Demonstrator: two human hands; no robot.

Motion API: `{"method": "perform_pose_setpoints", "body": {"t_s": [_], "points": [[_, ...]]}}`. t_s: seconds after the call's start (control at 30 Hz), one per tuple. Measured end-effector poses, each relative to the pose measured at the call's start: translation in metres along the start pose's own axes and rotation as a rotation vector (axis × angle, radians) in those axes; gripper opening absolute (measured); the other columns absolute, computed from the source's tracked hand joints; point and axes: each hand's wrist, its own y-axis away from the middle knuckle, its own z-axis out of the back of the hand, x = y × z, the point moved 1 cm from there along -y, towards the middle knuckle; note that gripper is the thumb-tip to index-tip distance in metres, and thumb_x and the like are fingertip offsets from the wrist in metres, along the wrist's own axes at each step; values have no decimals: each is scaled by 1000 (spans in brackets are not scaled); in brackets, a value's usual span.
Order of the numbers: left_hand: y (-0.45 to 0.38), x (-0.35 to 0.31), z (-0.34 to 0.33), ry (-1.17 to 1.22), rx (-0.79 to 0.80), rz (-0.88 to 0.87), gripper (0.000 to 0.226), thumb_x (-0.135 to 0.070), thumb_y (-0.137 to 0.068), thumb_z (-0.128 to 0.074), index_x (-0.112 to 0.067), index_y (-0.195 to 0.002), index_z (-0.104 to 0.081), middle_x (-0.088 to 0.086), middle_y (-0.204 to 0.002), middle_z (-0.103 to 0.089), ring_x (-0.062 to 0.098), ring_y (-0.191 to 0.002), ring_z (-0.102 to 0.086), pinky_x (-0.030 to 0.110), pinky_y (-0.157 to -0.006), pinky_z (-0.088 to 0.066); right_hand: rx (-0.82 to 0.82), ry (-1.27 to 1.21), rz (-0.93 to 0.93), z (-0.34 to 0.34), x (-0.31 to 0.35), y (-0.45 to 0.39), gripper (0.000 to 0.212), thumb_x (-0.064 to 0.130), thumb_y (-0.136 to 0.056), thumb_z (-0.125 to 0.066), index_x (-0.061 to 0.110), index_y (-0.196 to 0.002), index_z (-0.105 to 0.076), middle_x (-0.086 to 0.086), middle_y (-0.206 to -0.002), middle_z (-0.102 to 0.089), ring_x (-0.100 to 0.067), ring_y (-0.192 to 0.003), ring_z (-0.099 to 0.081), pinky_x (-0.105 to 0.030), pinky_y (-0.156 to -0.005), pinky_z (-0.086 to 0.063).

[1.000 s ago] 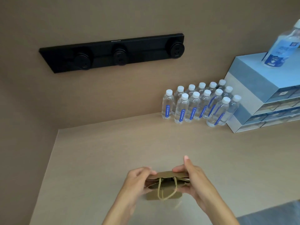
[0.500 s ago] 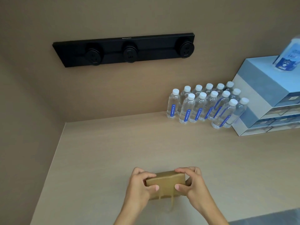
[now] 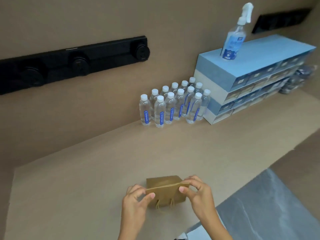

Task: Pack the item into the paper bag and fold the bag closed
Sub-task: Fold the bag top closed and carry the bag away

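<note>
A small brown paper bag stands on a pale wood-grain tabletop, low and just right of centre in the view. Its top edge is folded over into a flat band, and two twine handle loops hang down its near face. The item it was meant to hold cannot be seen.

The person's left hand pinches the left end of the fold, thumb on the near side and fingers curled behind. The right hand pinches the right end the same way. Both hands are closed on the paper, with bare forearms reaching in from the bottom edge.

At about 12 o'clock from the bag, well apart and against the tan wall, stands a cluster of clear plastic water bottles with white caps and blue labels. Just beside them at 1 o'clock sits a stack of blue and white drawer boxes, with a translucent spray bottle with a white trigger upright on top. At 10 o'clock a long black socket rail is fixed to the wall. At 4 o'clock, grey floor shows beyond the table's edge.
</note>
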Motion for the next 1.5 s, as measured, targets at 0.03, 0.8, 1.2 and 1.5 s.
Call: {"method": "perform_pose_setpoints", "body": {"t_s": [0.03, 0.8, 1.2, 1.5], "points": [[0, -9, -9, 19, 46, -24, 21, -21, -67, -80, -9, -56, -66, -3, -68, -59, 10, -78, -56, 11, -69, -38, -42, -29, -8, 14, -1, 8, 15, -1, -72, -75, 13, -68, -76, -2, -77, -62, -14, -81, -61, -16, -74, -43], [123, -251, -453, 137, 984, -462, 2, -22, -69, -76, -21, -68, -76, 14, -72, -53, 6, -63, -52, 22, -60, -39, -1013, -132, -3, 461, -78, 161, 28, -15, -68, -74, 12, -62, -75, -4, -63, -49, -1, -54, -49, -9, -53, -35], [70, -325, -675, 152, 1145, -431, 19, -5, -68, -81, -18, -58, -73, -1, -64, -53, 4, -63, -52, 21, -62, -38, -1157, -152, -71, 641, -111, 62, 39, -16, -67, -75, 21, -55, -73, 6, -57, -53, 1, -52, -52, -4, -53, -38], [-47, -389, -809, 262, 939, -346, 18, -29, -64, -76, -12, -62, -72, -4, -66, -57, 6, -63, -53, 19, -60, -39, -914, 16, -5, 786, -67, -112, 27, -13, -71, -72, 13, -66, -76, -9, -70, -55, -3, -60, -54, -13, -57, -37]]}}
